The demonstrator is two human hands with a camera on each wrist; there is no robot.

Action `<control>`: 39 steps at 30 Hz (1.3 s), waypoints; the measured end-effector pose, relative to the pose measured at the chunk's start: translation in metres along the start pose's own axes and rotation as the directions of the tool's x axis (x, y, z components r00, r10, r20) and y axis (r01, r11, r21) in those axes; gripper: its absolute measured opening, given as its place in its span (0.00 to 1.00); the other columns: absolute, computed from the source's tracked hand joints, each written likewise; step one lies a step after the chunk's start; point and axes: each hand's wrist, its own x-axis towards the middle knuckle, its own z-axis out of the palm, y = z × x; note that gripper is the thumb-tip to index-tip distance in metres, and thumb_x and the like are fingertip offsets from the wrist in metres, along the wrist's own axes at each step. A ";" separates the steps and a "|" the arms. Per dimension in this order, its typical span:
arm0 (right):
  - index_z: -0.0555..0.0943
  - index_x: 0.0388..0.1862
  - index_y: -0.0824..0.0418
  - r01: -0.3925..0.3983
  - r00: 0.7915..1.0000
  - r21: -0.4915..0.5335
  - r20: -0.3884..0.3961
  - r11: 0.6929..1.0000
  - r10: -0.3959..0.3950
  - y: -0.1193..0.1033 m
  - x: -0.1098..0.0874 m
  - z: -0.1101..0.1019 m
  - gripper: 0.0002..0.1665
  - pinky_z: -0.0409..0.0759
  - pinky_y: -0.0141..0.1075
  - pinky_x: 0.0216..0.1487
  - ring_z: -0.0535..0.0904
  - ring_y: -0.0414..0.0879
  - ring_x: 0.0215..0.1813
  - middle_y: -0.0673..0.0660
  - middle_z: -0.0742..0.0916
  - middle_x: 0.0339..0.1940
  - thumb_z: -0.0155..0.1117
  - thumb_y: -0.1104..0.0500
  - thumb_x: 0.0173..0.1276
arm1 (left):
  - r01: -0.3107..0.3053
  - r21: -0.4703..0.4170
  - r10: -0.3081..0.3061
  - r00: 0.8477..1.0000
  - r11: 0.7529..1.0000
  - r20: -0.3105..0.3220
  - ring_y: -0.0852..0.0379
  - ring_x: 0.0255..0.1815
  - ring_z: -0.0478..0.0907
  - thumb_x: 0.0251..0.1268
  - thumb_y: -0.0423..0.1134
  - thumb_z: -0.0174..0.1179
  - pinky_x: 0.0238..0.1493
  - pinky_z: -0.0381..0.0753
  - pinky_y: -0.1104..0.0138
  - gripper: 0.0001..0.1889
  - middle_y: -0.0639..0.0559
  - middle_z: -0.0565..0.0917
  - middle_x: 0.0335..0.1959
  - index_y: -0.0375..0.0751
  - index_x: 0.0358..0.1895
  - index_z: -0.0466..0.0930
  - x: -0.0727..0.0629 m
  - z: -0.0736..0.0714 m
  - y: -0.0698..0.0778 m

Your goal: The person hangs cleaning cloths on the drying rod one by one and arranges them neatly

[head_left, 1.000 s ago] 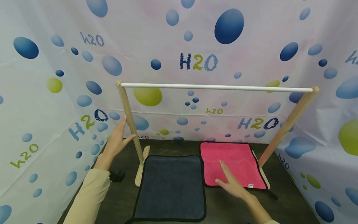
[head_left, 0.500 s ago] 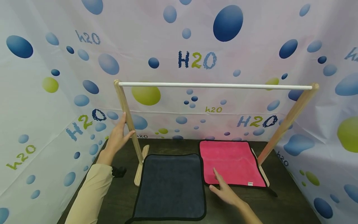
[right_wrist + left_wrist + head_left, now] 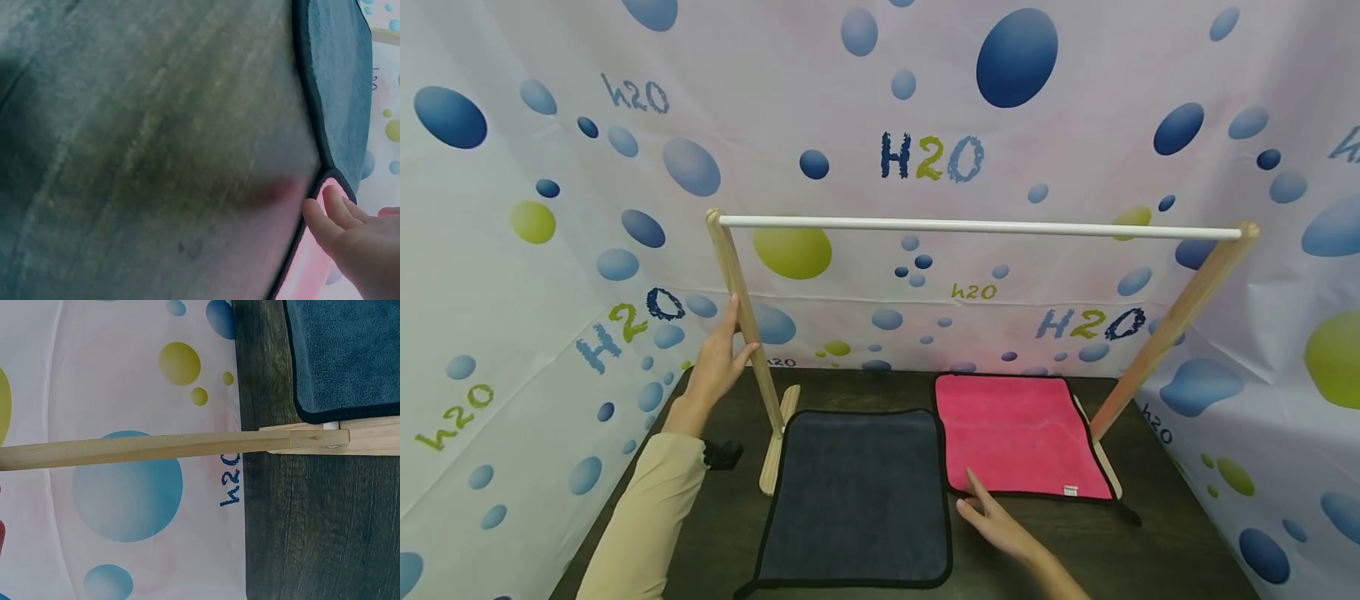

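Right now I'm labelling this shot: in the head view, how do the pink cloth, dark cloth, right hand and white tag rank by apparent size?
Largest first:
1. Dark cloth
2. Pink cloth
3. Right hand
4. White tag
The dark cloth lies nearer the camera, so its true lead is unsure.

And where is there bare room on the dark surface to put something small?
One bare patch lies in front of the pink cloth, right of the blue-grey cloth, though the right hand covers part. Another lies behind the blue-grey cloth, left of the pink one. It is crowded where both cloths meet.
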 end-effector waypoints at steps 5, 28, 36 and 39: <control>0.36 0.70 0.73 -0.034 0.999 -0.005 0.032 0.999 0.034 0.004 0.000 0.004 0.43 0.66 0.63 0.54 0.63 0.72 0.60 0.83 0.56 0.63 0.45 0.54 0.72 | 0.005 0.000 -0.005 1.000 1.000 0.000 0.34 0.42 0.76 0.51 0.24 0.63 0.40 0.76 0.45 0.51 0.28 0.74 0.46 0.46 0.73 0.37 0.001 0.001 0.001; 0.49 0.65 0.79 -0.202 0.967 0.134 -0.133 0.970 0.219 -0.004 0.032 0.034 0.50 0.75 0.46 0.44 0.76 0.53 0.42 0.67 0.77 0.40 0.67 0.60 0.56 | -0.005 -0.021 0.004 1.000 1.000 -0.023 0.33 0.39 0.78 0.51 0.23 0.62 0.35 0.78 0.47 0.52 0.27 0.74 0.47 0.50 0.73 0.37 0.001 0.003 0.001; 0.53 0.60 0.84 -0.239 0.955 0.179 -0.132 0.954 0.264 -0.009 0.039 0.039 0.44 0.75 0.43 0.40 0.75 0.50 0.37 0.65 0.76 0.34 0.66 0.61 0.57 | 0.012 -0.020 -0.012 1.000 1.000 -0.018 0.33 0.39 0.78 0.51 0.23 0.62 0.35 0.78 0.46 0.52 0.27 0.74 0.48 0.51 0.73 0.37 0.000 0.003 0.001; 0.54 0.59 0.84 -0.244 0.956 0.188 -0.119 0.951 0.268 -0.009 0.041 0.039 0.41 0.75 0.42 0.38 0.74 0.49 0.35 0.63 0.75 0.31 0.65 0.62 0.57 | 0.009 -0.020 -0.009 1.000 1.000 -0.021 0.33 0.39 0.78 0.51 0.23 0.62 0.35 0.78 0.46 0.52 0.27 0.74 0.48 0.51 0.73 0.37 0.000 0.003 0.001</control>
